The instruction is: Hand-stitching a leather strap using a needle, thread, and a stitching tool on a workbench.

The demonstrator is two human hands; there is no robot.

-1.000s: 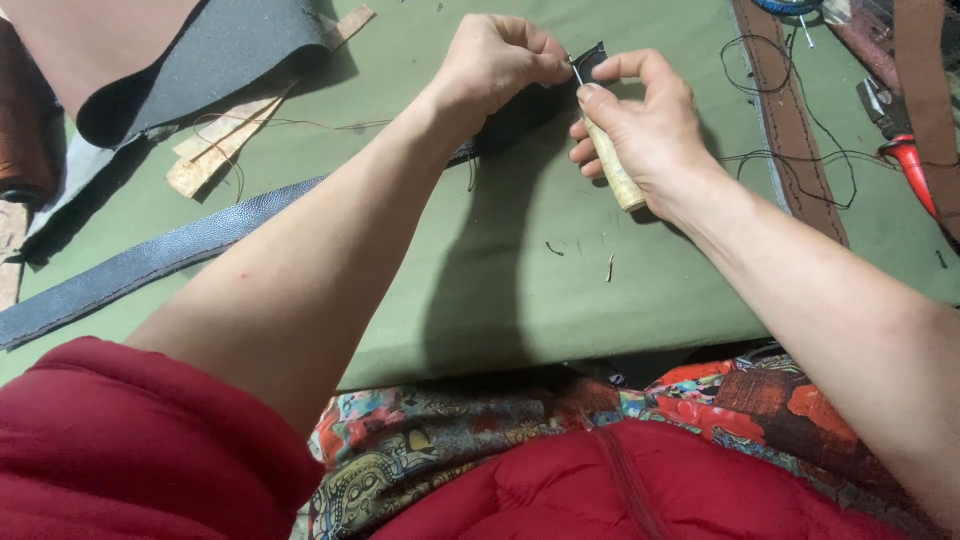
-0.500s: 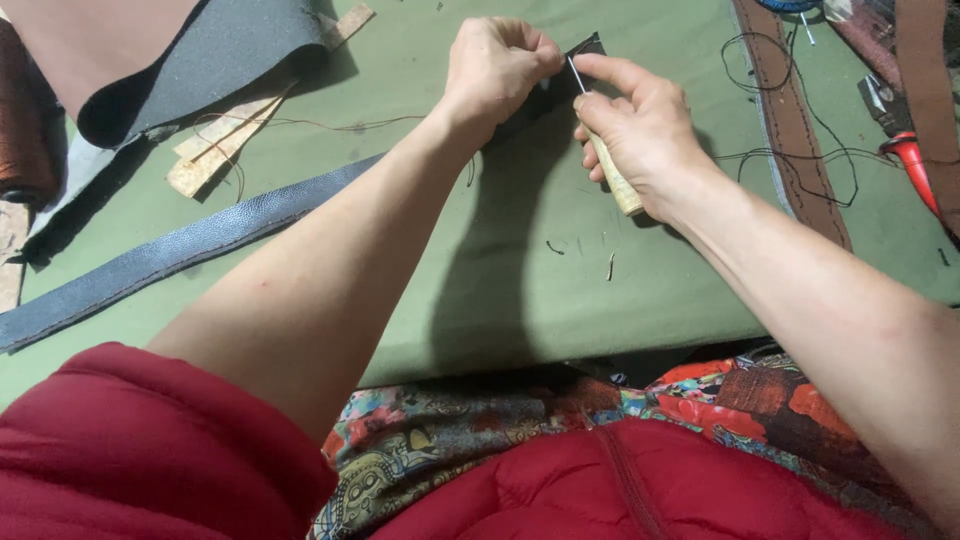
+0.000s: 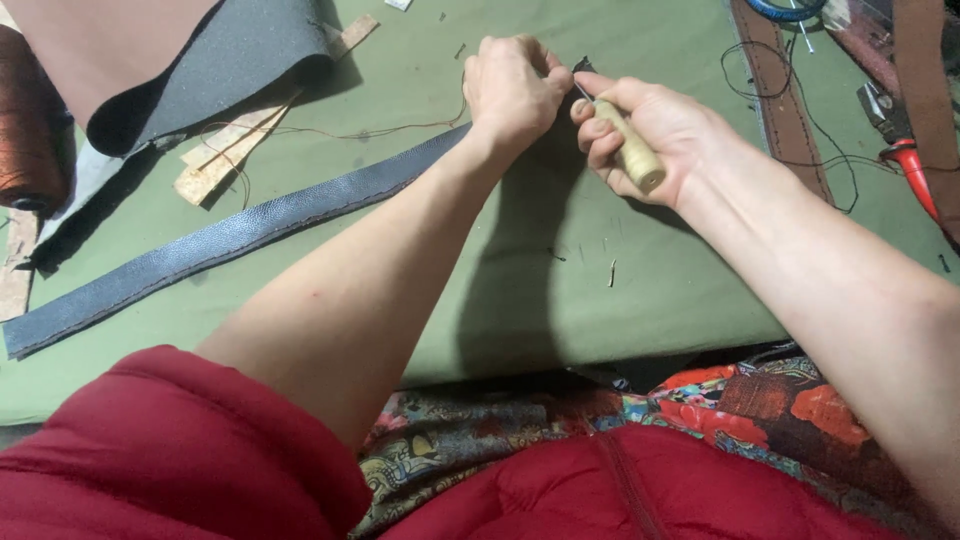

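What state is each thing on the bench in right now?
Left hand: closed grip, pinching the strap end.
Right hand: closed grip on the wooden-handled awl, tip at the strap end.
Dark leather strap: lying flat, stretched diagonally.
Red-handled pliers: lying untouched.
Brown thread spool: wound full, at the edge.

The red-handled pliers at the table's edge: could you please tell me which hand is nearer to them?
Right. The right hand, gripping a wooden-handled awl, lies between the left hand and the red-handled pliers, apart from them. The left hand pinches the dark leather strap farther away.
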